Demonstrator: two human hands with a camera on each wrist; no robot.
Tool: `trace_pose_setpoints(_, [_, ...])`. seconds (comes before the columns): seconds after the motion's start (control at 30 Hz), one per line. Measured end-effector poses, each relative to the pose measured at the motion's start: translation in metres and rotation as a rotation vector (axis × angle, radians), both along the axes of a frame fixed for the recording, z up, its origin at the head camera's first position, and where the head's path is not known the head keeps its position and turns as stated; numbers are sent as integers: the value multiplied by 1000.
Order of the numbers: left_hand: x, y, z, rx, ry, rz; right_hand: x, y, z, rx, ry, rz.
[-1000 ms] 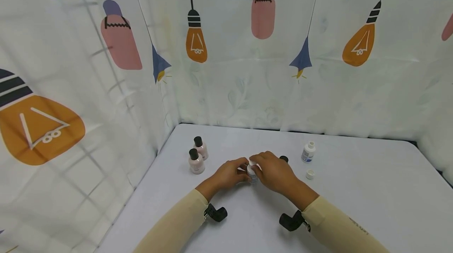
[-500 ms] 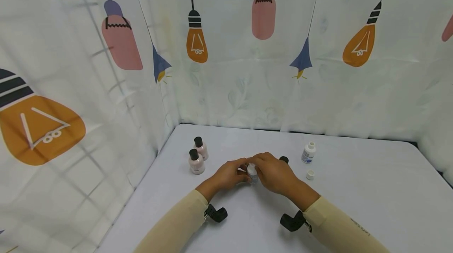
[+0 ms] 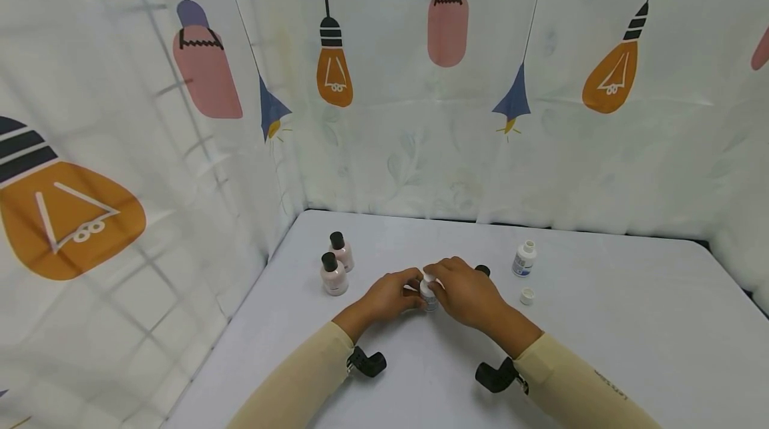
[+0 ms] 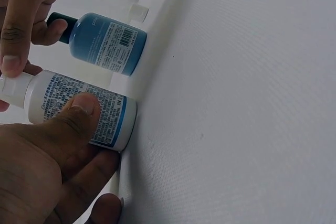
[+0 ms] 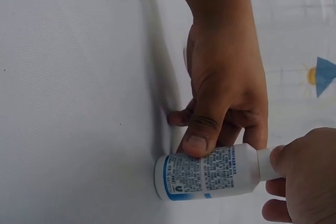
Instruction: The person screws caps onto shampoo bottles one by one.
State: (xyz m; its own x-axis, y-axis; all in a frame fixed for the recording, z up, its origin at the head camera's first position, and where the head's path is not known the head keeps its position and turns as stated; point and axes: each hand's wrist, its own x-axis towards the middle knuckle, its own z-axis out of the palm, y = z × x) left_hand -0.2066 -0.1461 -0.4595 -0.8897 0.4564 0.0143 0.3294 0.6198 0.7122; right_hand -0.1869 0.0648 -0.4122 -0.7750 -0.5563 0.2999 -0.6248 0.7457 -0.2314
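A small white bottle (image 3: 428,297) with a printed label and blue stripe stands on the table between both hands. My left hand (image 3: 387,297) grips its body, the thumb (image 4: 84,103) lying across the label in the left wrist view. My right hand (image 3: 465,290) pinches the white cap (image 4: 16,88) at its top. In the right wrist view the cap (image 5: 266,164) sits on the bottle's neck, partly covered by the right fingers. Close to the right hand is a blue bottle (image 4: 107,43) with a dark cap, mostly hidden behind that hand in the head view.
Two pale pink bottles, the nearer one (image 3: 334,277) and the farther one (image 3: 342,254), stand at left with black caps. An uncapped white bottle (image 3: 525,259) is at right, a loose white cap (image 3: 527,296) in front of it. Patterned curtains (image 3: 384,149) border the white table (image 3: 631,322).
My right fingers shift around the cap: half a second ago they were turned farther over it, and now they are back near their earlier pose. The left hand and bottle stay in place.
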Motion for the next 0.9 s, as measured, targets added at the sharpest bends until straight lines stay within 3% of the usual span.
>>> trace_pose_setpoints(0.33, [2,0,1,-1,-18,15,0,4,0,25,30,74])
trace_pose_setpoints(0.73, [0,0,0,-3,5,7,-1,1,0,25,-5,-14])
trace_pose_setpoints(0.9, [0,0,-2,-5,14,7,-1,1,-1,33,6,-4])
